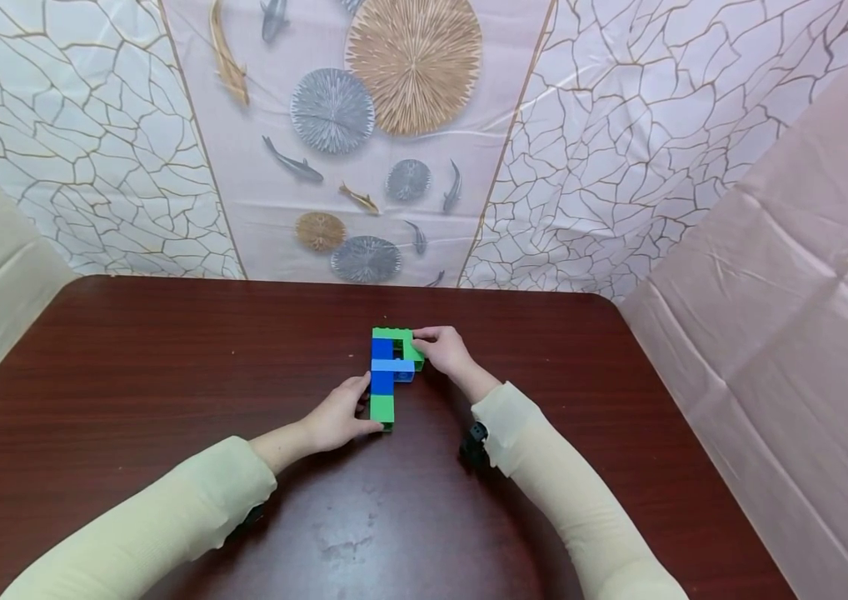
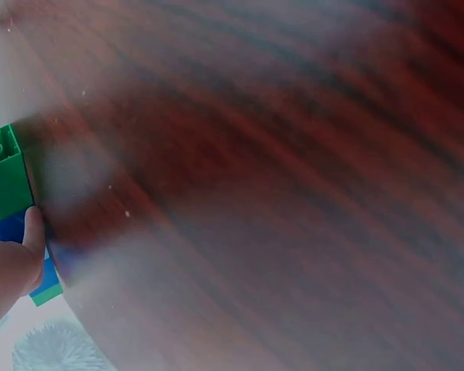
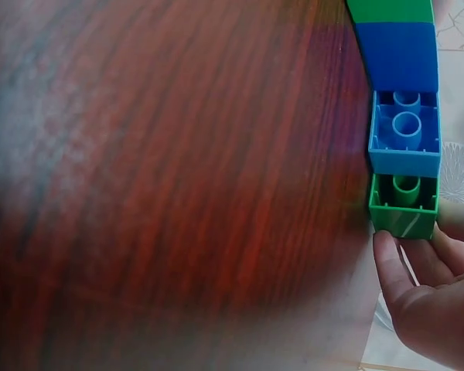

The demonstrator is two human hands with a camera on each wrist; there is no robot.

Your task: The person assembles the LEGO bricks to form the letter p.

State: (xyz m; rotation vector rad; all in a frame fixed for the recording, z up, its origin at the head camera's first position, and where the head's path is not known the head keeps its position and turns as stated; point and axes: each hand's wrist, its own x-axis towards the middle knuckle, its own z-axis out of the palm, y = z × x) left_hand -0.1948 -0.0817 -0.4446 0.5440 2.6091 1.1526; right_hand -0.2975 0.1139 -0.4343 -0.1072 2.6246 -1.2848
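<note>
A P-shaped build of toy building bricks (image 1: 382, 382) lies on the table, its stem toward the person. Dark blue bricks, a light blue crosspiece (image 3: 406, 163) and green bricks make it up. My left hand (image 1: 337, 414) holds the stem from the left, with the thumb by the bottom green brick (image 2: 8, 189) and a finger along the blue part. At the upper right, my right hand (image 1: 450, 352) pinches the green brick (image 3: 404, 222) that hangs down from the top bar. Open undersides with round tubes show in the right wrist view.
The dark wood table (image 1: 169, 358) has rounded far corners. Behind it hangs a patterned cloth (image 1: 259, 200), with plain pale cloth (image 1: 791, 275) at the right. Dark wrist devices (image 1: 474, 446) sit under the sleeves.
</note>
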